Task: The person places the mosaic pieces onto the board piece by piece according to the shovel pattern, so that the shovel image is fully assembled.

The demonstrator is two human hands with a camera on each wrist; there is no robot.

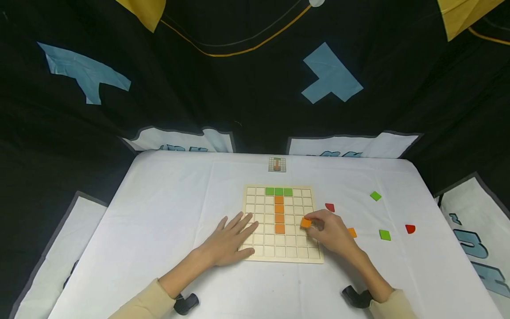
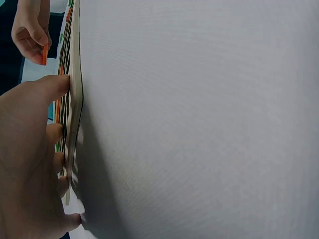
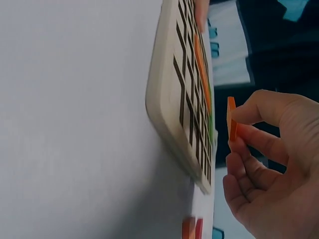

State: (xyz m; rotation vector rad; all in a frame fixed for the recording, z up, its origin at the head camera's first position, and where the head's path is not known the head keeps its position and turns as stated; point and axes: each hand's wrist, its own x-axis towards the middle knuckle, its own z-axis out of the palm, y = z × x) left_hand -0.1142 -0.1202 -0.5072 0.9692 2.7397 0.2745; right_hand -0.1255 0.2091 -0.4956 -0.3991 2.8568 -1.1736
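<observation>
A pale wooden grid board (image 1: 268, 251) lies on the white table. Three green square tiles (image 1: 279, 191) sit in a row at its top, and a column of several orange tiles (image 1: 279, 209) runs down from the middle one. My right hand (image 1: 332, 231) pinches a loose orange tile (image 1: 306, 223) between thumb and fingers, above the board's right side; the right wrist view shows this tile (image 3: 232, 119) held edge-on, apart from the board. With fingers spread, my left hand (image 1: 229, 241) rests on the board's left edge.
Right of the board lie an orange tile (image 1: 352, 232), two green tiles (image 1: 376, 196) and two red rounded pieces (image 1: 330, 207). A small picture card (image 1: 277, 164) with a similar grid pattern lies behind the board. Dark cloth (image 1: 255, 97) hangs beyond the table.
</observation>
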